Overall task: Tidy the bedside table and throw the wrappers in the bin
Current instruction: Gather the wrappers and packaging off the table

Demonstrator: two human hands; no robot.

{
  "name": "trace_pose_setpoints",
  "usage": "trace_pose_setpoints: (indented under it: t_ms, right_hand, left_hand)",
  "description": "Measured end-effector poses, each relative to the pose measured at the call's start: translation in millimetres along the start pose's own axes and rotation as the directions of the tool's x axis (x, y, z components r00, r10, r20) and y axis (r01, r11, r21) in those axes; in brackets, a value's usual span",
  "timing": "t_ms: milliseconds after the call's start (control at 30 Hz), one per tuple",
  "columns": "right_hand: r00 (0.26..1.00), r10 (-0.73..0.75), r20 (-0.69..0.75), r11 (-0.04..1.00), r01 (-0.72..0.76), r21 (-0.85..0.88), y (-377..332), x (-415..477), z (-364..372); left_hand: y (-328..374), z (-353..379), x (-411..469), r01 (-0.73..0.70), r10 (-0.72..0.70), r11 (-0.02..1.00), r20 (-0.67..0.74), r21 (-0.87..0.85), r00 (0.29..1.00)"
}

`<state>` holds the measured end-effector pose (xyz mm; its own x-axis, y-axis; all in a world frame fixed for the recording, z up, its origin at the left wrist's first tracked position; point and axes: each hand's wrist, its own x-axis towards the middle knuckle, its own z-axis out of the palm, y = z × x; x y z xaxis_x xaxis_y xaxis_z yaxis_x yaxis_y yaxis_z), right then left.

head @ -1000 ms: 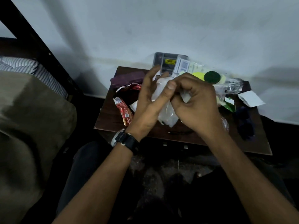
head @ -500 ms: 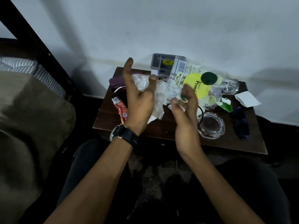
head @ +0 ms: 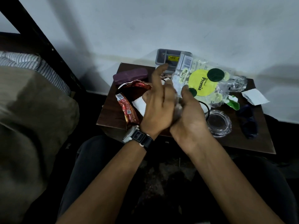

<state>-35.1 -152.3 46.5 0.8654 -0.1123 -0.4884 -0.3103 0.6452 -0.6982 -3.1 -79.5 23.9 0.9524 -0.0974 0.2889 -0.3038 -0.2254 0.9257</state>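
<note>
We note a dark matt wooden table (head: 111, 117), glossy red foil wrapper (head: 127, 110), and clear glass ashtray (head: 218, 125).
</note>
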Motion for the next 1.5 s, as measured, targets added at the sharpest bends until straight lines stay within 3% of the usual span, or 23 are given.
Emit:
trace_pose_setpoints:
  t_ms: [167,267,333,467,567,633,733,833,900,967,1067,1167,1367,1500]
  right_hand:
    - [0.983,-0.166,-0.072,0.953,0.142,-0.266,7,4,-9]
    - [0.978,-0.206,0.027,0.96,0.207,-0.19,13,4,-10]
    - [0.961,-0.245,0.13,0.961,0.258,-0.096,7,0,-1]
    - [0.904,-0.342,0.255,0.935,0.354,-0.004,-5,0,14]
    - [0.884,-0.279,0.374,0.925,0.352,-0.142,-7,7,22]
    - [0.865,-0.363,0.345,0.798,0.48,-0.364,-7,10,26]
    - [0.736,-0.531,0.419,0.4,0.654,-0.642,-3,31,23]
    - [0.784,-0.306,0.54,-0.018,0.563,-0.827,6,64,17]
    - [0.809,-0.125,0.574,-0.26,0.531,-0.806,12,79,23]
    - [0.803,0.026,0.595,-0.423,0.548,-0.722,17,88,33]
    - [0.797,0.155,0.583,-0.557,0.558,-0.615,26,99,50]
    - [0.807,0.19,0.559,-0.631,0.536,-0.56,34,108,66]
    - [0.82,0.255,0.512,-0.65,0.537,-0.538,47,121,76]
    - [0.82,0.262,0.509,-0.604,0.551,-0.577,52,124,76]
  left_hand:
    - [-10,6,-3,-0.002,0.0,1.0,0.177,0.009,0.984]
    - [-11,4,-5,0.014,-0.012,1.0,0.206,-0.011,0.978]
    - [-11,3,-3,0.015,-0.013,1.0,0.156,-0.011,0.988]
    - [-11,-2,0,0.15,-0.159,0.984,-0.099,-0.093,0.982]
    - [-16,-18,8,0.067,-0.056,0.997,-0.249,0.036,0.967]
    - [-16,-33,15,0.028,0.02,0.992,-0.369,0.126,0.929]
    - [-20,-66,28,0.025,0.053,0.99,-0.527,0.14,0.848]
    - [-29,-102,37,0.052,0.05,0.987,-0.596,0.153,0.801]
    - [-37,-121,39,0.109,0.011,0.98,-0.59,0.169,0.808]
    - [-43,-133,39,0.175,-0.041,0.967,-0.56,0.187,0.827]
    - [-46,-139,37,0.246,-0.095,0.94,-0.514,0.235,0.853]
    - [-49,-138,35,0.265,-0.108,0.921,-0.468,0.285,0.877]
    - [-51,-139,39,0.296,-0.188,0.932,-0.42,0.209,0.888]
    - [-52,-136,40,0.301,-0.212,0.939,-0.412,0.165,0.886]
